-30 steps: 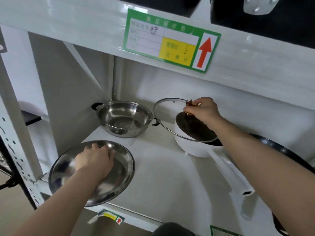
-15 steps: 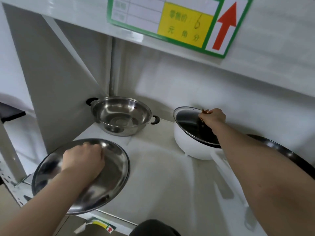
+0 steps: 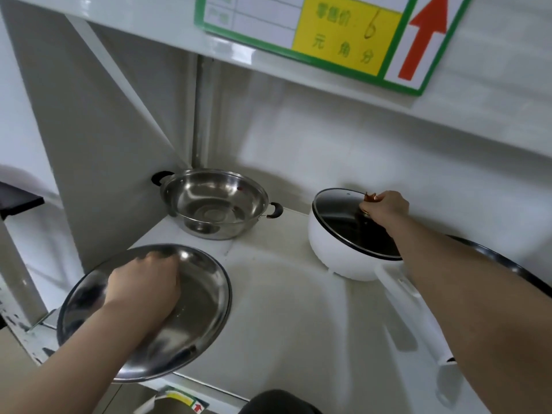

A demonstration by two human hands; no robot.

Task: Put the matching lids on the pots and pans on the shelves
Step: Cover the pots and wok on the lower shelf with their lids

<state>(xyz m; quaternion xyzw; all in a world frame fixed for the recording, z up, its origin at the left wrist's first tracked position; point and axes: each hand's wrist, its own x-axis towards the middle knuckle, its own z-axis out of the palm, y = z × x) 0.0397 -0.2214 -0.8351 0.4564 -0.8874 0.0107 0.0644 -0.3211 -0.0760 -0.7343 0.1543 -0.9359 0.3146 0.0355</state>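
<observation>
A steel pot (image 3: 215,204) with two black handles stands uncovered at the back left of the white shelf (image 3: 286,294). At the shelf's front left lies a round steel lid (image 3: 203,297), and my left hand (image 3: 143,288) grips its middle from above. To the right stands a white saucepan (image 3: 334,252) with a long white handle. A glass lid (image 3: 343,216) sits on its rim. My right hand (image 3: 385,206) is closed on that lid's brown knob.
A black pan rim (image 3: 507,264) shows behind my right forearm at the right. The shelf above carries a green price label (image 3: 328,34) with a red arrow. The steel lid overhangs the shelf's front edge. A slanted brace crosses the left wall.
My right hand lowered the tilted glass lid down onto the white saucepan. My left hand stayed on the steel lid. The camera came closer and lower.
</observation>
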